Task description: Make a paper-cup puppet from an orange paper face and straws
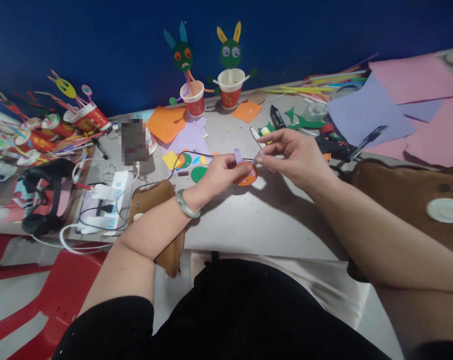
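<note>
Over the table's middle, my left hand (221, 175) is closed on an orange paper disc (249, 178) that carries a small face. One light purple paper ear (237, 156) stands up from the disc's top edge, near my left fingertips. My right hand (296, 154) pinches a second purple paper ear (257, 157) against the disc's upper right edge; whether it is stuck there I cannot tell. Just left of my left hand lies a green paper circle (199, 174). Beyond my right fingers is a glue stick (265, 132), partly hidden.
Two paper-cup figures, one with blue ears (183, 56) and one with yellow ears (231, 54), stand at the back. Left are a white power strip (118, 200) with cables and a black headset (48, 192). Purple paper (365, 115), a tape roll (316, 110) and a black marker (277, 117) lie right.
</note>
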### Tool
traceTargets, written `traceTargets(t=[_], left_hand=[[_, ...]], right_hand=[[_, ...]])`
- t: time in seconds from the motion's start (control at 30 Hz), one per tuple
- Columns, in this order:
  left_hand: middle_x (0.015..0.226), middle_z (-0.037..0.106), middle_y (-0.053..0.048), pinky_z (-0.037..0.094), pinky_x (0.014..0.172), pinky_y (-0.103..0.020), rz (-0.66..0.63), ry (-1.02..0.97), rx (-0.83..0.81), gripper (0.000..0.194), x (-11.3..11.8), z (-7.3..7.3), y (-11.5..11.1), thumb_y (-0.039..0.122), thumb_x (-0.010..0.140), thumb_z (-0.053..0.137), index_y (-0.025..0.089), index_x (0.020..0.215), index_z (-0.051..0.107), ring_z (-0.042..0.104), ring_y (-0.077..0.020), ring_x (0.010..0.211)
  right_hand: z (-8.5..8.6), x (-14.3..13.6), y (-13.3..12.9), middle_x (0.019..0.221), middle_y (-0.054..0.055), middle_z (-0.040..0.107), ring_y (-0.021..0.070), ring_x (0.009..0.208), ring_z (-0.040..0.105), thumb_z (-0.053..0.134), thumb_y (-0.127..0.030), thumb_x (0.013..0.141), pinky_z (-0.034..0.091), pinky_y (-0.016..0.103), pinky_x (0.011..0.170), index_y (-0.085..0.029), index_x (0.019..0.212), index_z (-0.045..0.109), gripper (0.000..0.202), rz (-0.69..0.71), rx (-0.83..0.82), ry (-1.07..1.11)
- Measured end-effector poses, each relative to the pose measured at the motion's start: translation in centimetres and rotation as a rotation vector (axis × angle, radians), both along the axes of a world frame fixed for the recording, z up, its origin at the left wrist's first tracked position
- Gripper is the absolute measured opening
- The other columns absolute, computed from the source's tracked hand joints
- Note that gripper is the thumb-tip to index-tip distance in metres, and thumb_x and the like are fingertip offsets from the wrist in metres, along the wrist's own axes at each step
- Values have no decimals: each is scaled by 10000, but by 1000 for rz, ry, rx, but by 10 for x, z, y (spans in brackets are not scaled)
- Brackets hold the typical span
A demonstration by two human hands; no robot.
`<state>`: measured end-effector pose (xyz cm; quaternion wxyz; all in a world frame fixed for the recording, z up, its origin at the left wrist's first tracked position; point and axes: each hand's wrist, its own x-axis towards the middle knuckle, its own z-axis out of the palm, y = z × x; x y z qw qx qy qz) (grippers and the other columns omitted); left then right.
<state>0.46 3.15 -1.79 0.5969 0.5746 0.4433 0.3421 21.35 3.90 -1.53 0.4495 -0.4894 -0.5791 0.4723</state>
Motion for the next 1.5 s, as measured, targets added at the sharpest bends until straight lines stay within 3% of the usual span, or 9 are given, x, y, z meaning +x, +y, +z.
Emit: traceTargets(t=[0.3,0.5,0.63,0.77,0.97,1.13,1.3,1.4,1.5], left_hand=[[692,643,4,443,683,-287,7,59,7,196,0,9,-2,283,882,767,183,734,685,546,-118,683],[657,624,18,448,667,-280,15,53,-8,208,0,11,-2,220,876,738,193,693,644,554,-112,657],[695,656,11,454,671,-275,39,27,-22,163,0,8,-1,234,865,769,181,732,692,555,-105,665],[785,731,-18,495,719,-277,73,-32,-26,168,0,5,1,298,874,813,170,784,753,613,-115,737],[755,715,-6,501,698,-275,106,-82,-44,255,1,3,6,401,846,897,177,806,783,597,-105,713],[732,703,3,499,686,-272,97,-82,-64,385,3,2,7,482,775,977,170,784,750,598,-103,708],[720,679,24,484,643,-250,80,-61,-94,196,4,1,6,279,864,877,152,835,730,576,-77,655],[758,686,32,481,626,-240,86,-28,-108,88,4,2,6,136,884,784,154,872,699,595,-69,644],[729,675,31,478,624,-238,94,-35,-120,143,4,2,6,128,912,773,165,838,656,611,-72,636]], right_hand=[[4,2,0,823,38,765,252,813,768,994,-343,693,630,383,675,-250,1040,731,445,-28,5,32],[8,-1,-4,847,50,762,261,864,775,975,-314,743,662,401,734,-251,1012,753,354,-51,44,-13],[11,-4,-6,952,86,790,283,910,773,914,-440,855,664,425,742,-256,1077,784,316,-100,87,-14],[8,-4,-2,1101,91,824,280,963,780,875,-516,906,674,468,871,-287,1135,774,339,-178,92,79],[1,-4,4,861,44,777,226,758,715,944,-390,741,628,391,697,-253,908,780,271,12,-84,6],[1,-11,-3,758,28,736,195,695,679,959,-398,760,579,354,676,-244,783,715,290,60,-89,-50],[-2,-12,-4,733,23,706,164,665,601,934,-457,820,489,318,628,-227,740,683,349,30,-49,-131],[-5,-11,-2,743,27,716,162,679,606,905,-380,838,485,315,645,-218,740,685,290,5,-41,-119],[-5,-10,-2,750,36,727,175,703,640,873,-275,839,506,317,666,-218,731,681,228,5,-58,-83]])
